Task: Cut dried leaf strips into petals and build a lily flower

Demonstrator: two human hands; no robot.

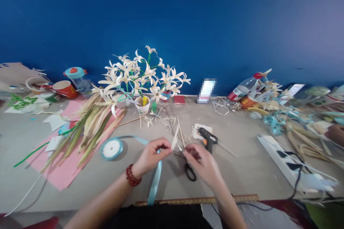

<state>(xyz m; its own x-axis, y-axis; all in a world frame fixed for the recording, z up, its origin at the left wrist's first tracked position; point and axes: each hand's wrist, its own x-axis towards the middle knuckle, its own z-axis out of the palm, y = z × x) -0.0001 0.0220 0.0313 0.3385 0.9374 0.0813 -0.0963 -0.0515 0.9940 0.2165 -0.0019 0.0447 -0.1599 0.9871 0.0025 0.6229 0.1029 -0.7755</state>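
Between the thumb and forefinger of my left hand [156,153] is a narrow cream strip [175,137], like a piece of corn husk, pointing up and away. My right hand [201,160] is closed in a pinch just to the right; I cannot make out what its fingertips hold. Scissors [190,172] with black handles lie on the table below and between my hands, partly hidden by the right one. A light-blue ribbon [155,182] passes under my left wrist from its spool [111,149]. Thin sticks and scraps [170,125] lie beyond my fingertips.
Cream husk flowers [139,73] stand in cups at the back. Long husks [91,128] lie on pink paper [60,171] at left. At right are a glue gun [208,137], a power strip [282,164] and another person's hand [336,134]. A ruler [188,200] lies along the front edge.
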